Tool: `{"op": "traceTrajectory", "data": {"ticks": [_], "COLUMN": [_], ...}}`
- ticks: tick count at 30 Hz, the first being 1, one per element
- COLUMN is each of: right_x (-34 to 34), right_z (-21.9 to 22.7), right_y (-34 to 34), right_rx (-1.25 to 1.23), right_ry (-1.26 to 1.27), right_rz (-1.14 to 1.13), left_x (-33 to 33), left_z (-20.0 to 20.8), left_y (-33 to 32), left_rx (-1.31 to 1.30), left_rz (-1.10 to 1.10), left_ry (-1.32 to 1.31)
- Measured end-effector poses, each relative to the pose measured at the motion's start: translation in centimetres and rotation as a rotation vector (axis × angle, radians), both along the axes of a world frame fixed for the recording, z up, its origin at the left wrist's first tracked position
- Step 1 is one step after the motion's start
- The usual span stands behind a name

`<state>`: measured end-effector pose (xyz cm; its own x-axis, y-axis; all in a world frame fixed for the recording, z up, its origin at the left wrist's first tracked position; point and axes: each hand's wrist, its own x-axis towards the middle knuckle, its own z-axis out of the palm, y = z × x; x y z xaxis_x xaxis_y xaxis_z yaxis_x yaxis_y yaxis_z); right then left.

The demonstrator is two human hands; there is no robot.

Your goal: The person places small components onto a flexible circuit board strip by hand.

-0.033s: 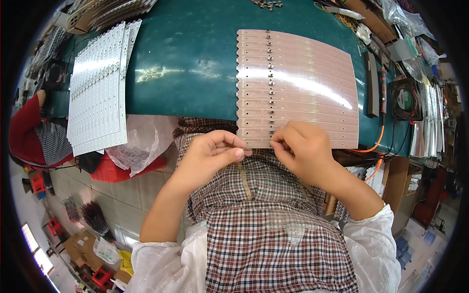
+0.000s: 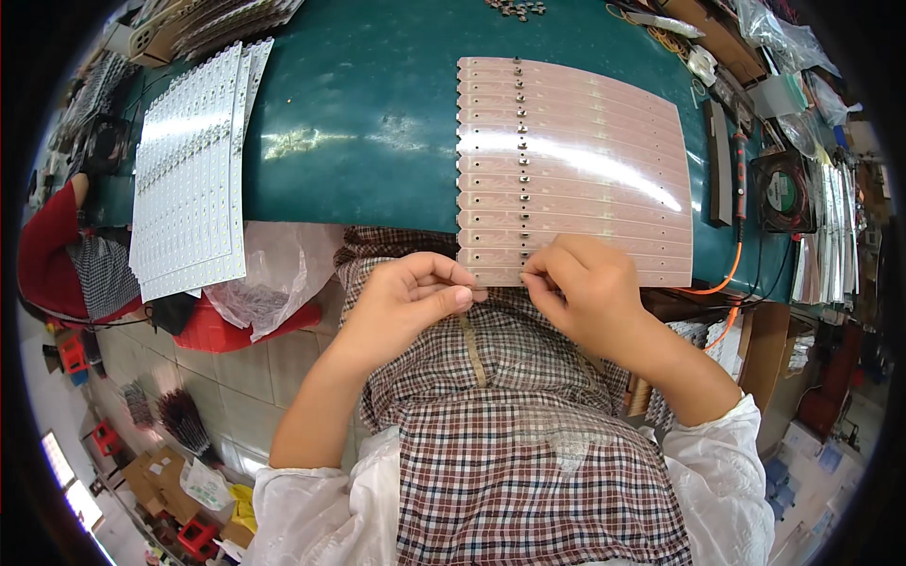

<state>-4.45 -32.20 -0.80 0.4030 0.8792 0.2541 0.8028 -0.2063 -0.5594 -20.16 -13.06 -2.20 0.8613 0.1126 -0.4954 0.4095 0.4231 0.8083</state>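
Note:
A pinkish-brown circuit board panel point(image 2: 604, 179), scored into long strips, lies on the green table with its near edge over my lap. A column of small dark connectors point(image 2: 524, 176) runs down it, left of its middle. My left hand point(image 2: 415, 294) is closed at the panel's near left corner, thumb and fingers pinching its edge. At the near end of the connector column, my right hand point(image 2: 585, 283) is closed in a pinch. Its fingertips touch the nearest strip, and whatever is between them is hidden or too small to name.
White LED boards point(image 2: 189, 179) are stacked at the table's left edge. Small loose connectors point(image 2: 516, 9) lie at the far side. A soldering iron point(image 2: 742, 179) with an orange cable, a dark bar point(image 2: 719, 162) and a fan point(image 2: 785, 191) stand right of the panel. Someone's red sleeve point(image 2: 52, 236) shows far left.

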Motion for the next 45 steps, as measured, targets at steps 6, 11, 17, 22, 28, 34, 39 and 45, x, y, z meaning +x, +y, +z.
{"op": "traceTrajectory", "data": {"ticks": [6, 11, 17, 22, 28, 34, 39, 45], "right_x": [-0.3, -0.2, 0.5, 7.0, 8.6, 8.7, 9.8, 11.3], "right_z": [-0.1, -0.1, 2.6, 1.9, 1.3, 2.1, 2.2, 4.1], "right_y": [0.2, -0.1, -1.9, -6.9, -10.6, -8.1, -6.5, -1.9], "right_rx": [0.018, 0.013, -0.076, 0.01, 0.013, 0.141, 0.202, 0.316], "right_ry": [-0.118, -0.09, 0.273, -0.161, 0.408, 0.715, 0.746, 0.867], "right_rz": [0.02, -0.004, -0.25, -0.648, -0.95, -0.946, -0.851, -0.779], "left_x": [0.1, 0.2, 1.0, 0.7, 1.2, 0.5, -0.1, -0.1], "left_z": [-0.1, -0.3, 0.6, 1.5, 6.4, 6.4, 7.1, 7.6], "left_y": [-0.3, -0.2, -0.6, -1.4, -1.5, -0.5, 0.3, 2.1], "left_rx": [0.063, 0.072, 0.027, -0.023, 0.531, 0.594, 0.632, 0.703], "left_rz": [0.038, 0.021, -0.005, 0.059, -0.07, 0.006, 0.121, 0.142], "left_ry": [-0.035, -0.035, -0.025, -0.152, -0.315, -0.435, -0.509, -0.52]}}
